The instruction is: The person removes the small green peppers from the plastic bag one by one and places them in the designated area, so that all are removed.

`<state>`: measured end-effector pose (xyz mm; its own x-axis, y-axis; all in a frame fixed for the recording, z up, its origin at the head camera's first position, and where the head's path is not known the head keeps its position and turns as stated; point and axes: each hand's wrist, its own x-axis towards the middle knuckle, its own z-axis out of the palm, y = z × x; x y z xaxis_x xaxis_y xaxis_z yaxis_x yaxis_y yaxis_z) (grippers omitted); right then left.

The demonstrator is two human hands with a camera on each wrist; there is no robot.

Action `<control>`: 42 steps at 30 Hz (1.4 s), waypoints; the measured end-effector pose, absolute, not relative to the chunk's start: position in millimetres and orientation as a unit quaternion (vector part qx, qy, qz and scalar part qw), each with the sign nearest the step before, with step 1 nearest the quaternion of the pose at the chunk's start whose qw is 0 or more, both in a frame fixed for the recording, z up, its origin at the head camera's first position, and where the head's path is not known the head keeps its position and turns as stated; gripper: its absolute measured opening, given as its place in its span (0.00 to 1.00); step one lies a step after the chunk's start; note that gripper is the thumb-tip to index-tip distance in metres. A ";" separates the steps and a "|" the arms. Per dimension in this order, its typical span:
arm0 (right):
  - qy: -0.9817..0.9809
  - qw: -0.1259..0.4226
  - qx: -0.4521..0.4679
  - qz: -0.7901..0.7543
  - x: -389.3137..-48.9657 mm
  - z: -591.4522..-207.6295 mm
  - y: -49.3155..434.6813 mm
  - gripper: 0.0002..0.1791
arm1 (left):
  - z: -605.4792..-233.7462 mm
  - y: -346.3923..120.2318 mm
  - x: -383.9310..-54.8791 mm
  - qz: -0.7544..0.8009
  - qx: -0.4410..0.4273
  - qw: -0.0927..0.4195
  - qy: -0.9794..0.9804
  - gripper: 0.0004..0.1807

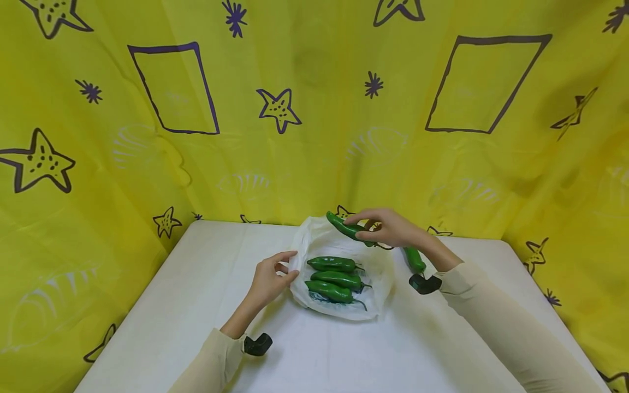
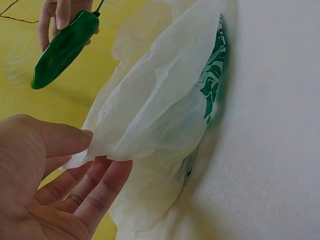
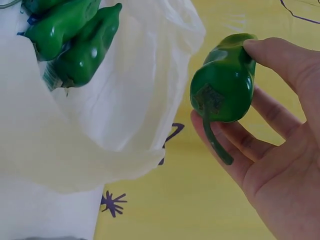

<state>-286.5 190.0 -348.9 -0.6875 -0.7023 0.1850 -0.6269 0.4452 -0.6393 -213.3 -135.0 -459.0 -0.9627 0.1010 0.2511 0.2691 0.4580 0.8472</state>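
My right hand grips a long green pepper between thumb and fingers, above the far side of a white plastic bag. In the right wrist view the held pepper points its curved stem toward the palm. Three more green peppers lie side by side in the open bag. My left hand pinches the bag's left edge; the left wrist view has the thumb and fingers on the thin plastic. Green print marks the bag's lower side.
Another green pepper lies on the white table, right of the bag and partly hidden by the right arm. A yellow curtain with drawn stars hangs behind the table and at both sides. Each wrist bears a black camera mount.
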 end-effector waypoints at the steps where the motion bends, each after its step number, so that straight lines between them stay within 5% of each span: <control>1: 0.849 0.051 -0.389 -0.355 -286.1 -349.3 192.1 0.20 | -459.1 -134.8 -213.3 -0.509 -0.107 0.081 -0.850 0.24; 42: 0.908 0.012 -0.192 -0.371 -259.6 -387.6 327.5 0.25 | -458.4 -134.4 -214.1 -0.505 -0.114 0.083 -0.852 0.24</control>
<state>-259.6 327.5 -387.6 -0.9258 -0.3578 0.1216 -0.3405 0.6505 -0.6789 -214.1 -134.4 -458.4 -0.9604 0.1096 0.2562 0.2774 0.4642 0.8412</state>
